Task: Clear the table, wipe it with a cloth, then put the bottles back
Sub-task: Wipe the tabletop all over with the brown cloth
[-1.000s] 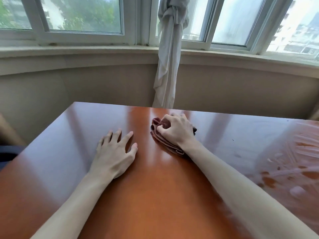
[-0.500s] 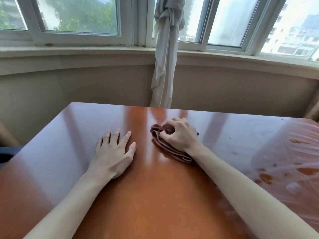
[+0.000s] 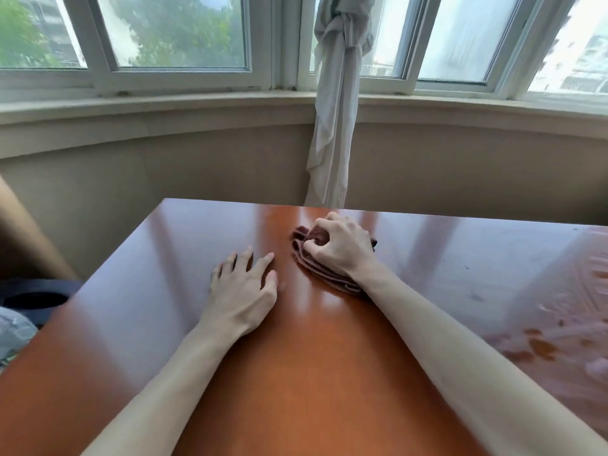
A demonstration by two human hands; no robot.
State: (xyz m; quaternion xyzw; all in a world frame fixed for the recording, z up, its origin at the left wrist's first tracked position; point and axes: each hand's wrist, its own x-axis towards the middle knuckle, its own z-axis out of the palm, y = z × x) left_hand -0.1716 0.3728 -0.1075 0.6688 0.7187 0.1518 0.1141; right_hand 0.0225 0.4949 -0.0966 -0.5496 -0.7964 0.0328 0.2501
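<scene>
A glossy reddish-brown wooden table fills the lower view. My right hand presses a folded dark red-brown cloth onto the table near its far edge, fingers curled around the cloth's bunched top. Just to the left of the cloth, my left hand lies flat on the wood with fingers spread, holding nothing. No bottles are in view.
Smeared, wet-looking streaks cover the table's right side. A knotted pale curtain hangs behind the far edge below the window sill. A dark round object and crumpled plastic sit off the table's left side.
My right hand and the cloth slid a little away from me toward the far edge. The left hand stayed flat in place. The view tilted slightly.
</scene>
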